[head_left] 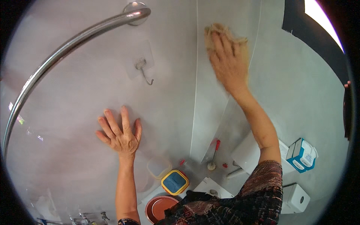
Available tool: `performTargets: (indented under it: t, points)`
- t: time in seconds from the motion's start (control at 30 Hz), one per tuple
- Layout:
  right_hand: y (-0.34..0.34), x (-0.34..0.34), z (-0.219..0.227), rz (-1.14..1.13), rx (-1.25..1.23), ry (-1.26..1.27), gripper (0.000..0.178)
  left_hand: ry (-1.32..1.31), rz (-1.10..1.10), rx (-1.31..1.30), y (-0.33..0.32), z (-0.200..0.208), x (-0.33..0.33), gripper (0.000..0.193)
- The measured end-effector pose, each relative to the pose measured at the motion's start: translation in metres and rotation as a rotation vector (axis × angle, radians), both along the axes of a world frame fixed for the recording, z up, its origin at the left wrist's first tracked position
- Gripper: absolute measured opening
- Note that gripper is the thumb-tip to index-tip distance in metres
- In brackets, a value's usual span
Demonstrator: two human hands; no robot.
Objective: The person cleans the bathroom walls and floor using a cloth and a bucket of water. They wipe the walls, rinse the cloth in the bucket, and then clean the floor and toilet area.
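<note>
Against the pale wall at the upper right, my right hand (229,63) presses a tan cloth (217,29) flat under its fingers. The cloth bunches up past the fingertips, and most of it is covered by the hand. Lower and to the left, my left hand (122,131) lies on the glossy wall (67,123) with its fingers spread, holding nothing. Above it hangs a metal hook (144,71) on a clear adhesive patch.
A curved metal rail (56,56) arcs across the upper left. Below are a reddish-brown basin (157,208), a yellow-rimmed square container (175,182), a red-handled brush (215,154), a white toilet tank (247,152), a blue-and-white tissue pack (302,155) and a white box (298,198).
</note>
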State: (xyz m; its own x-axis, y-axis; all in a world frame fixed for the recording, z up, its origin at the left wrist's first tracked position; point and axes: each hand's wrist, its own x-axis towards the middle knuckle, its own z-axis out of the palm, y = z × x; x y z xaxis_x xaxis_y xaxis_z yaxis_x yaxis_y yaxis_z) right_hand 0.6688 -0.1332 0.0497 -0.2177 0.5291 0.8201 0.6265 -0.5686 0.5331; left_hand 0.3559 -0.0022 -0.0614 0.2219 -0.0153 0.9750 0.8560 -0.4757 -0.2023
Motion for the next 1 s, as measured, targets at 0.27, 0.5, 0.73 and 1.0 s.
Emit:
performTargets:
  t: [0.27,0.5,0.73,1.0]
  points:
    - [0.000,-0.012,-0.183,-0.188,-0.673,0.006,0.044,0.003,-0.005,-0.009,0.001,-0.002,0.001,0.055]
    - [-0.016,-0.015,-0.212,-0.193,-1.013,-0.294,0.047,0.003,0.004,-0.023,0.002,-0.002,0.002,0.054]
    - [-0.036,0.008,-0.149,-0.034,-0.352,-0.148,0.046,0.011,-0.014,-0.003,-0.002,-0.001,0.003,0.055]
    - [-0.016,0.027,0.006,0.552,0.508,0.378,0.054,0.013,-0.025,-0.016,-0.007,0.003,0.002,0.060]
